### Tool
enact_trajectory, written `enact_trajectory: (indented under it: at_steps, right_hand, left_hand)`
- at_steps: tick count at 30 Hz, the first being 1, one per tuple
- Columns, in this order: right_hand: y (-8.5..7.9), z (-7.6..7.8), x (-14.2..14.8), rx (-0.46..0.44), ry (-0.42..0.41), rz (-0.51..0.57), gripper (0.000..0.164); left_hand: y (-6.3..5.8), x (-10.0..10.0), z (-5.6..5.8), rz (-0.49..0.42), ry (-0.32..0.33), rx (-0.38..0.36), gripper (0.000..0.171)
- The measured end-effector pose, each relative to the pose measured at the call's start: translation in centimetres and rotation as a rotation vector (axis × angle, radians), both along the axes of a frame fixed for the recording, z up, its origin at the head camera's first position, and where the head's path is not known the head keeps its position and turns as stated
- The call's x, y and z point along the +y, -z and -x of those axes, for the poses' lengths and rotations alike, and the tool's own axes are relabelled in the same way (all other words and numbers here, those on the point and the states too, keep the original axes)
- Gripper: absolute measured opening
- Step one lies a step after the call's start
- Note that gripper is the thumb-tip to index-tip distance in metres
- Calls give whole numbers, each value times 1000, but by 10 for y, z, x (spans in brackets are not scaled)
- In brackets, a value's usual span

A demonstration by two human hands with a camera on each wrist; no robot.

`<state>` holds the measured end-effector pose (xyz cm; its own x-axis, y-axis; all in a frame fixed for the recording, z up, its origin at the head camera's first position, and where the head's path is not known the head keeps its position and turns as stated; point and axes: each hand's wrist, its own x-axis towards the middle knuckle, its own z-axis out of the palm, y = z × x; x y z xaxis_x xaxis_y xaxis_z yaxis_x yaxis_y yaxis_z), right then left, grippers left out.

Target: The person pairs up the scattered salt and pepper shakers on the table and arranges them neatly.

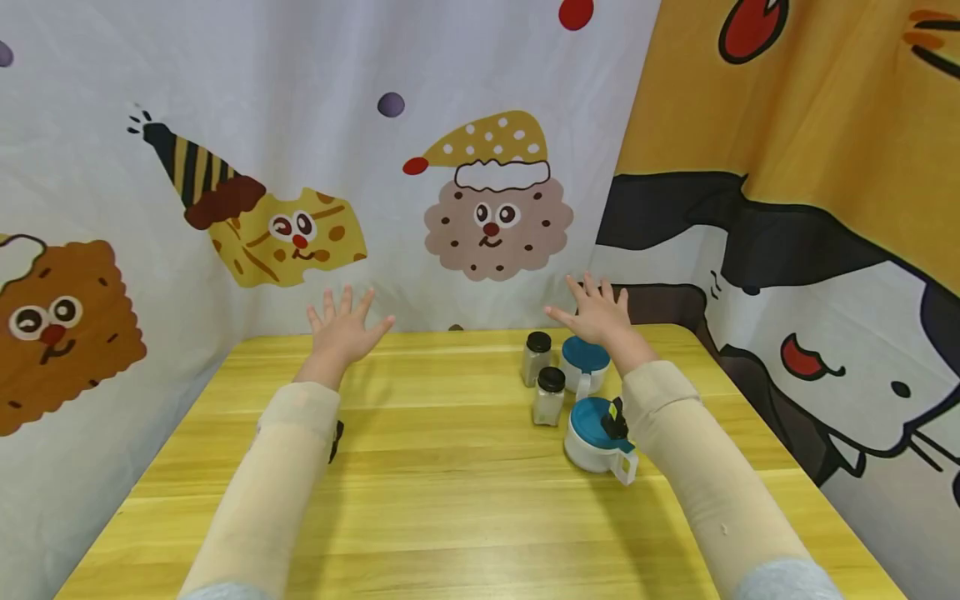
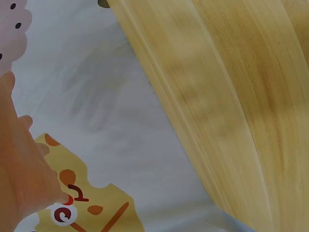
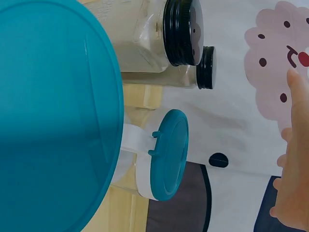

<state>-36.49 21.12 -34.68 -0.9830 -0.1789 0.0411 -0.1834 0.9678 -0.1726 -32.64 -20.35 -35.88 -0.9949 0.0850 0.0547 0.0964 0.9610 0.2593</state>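
Observation:
My left hand point(image 1: 341, 335) is raised over the table's far left part, fingers spread, holding nothing. On the other side my right hand point(image 1: 598, 317) is held up with spread fingers, above and behind a white jar with a blue lid point(image 1: 586, 354). Nearer to me, beside the right sleeve, stands a second white jar with a blue lid point(image 1: 592, 454), its handle turned toward me. Two clear jars with black lids, one farther back point(image 1: 536, 360) and one nearer point(image 1: 550, 398), stand just left of the blue-lidded ones. In the right wrist view a blue lid point(image 3: 58, 116) looms large, apart from the hand.
The yellow wood-grain table point(image 1: 435, 500) ends at a white curtain point(image 1: 322, 75) printed with cartoon snacks. A yellow, black and white printed curtain point(image 1: 697, 100) hangs at the right. A small black object point(image 1: 337, 442) shows beside the left sleeve.

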Motion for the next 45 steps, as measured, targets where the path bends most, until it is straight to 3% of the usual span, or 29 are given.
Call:
enact_trajectory:
  at_steps: [26, 45]
  right_hand:
    - [-10, -13, 12, 6, 9, -2, 98]
    - [-14, -28, 26, 33, 11, 42, 95]
  left_hand:
    - [-4, 7, -3, -27, 22, -3, 85]
    - [-6, 16, -10, -57, 59, 41, 81]
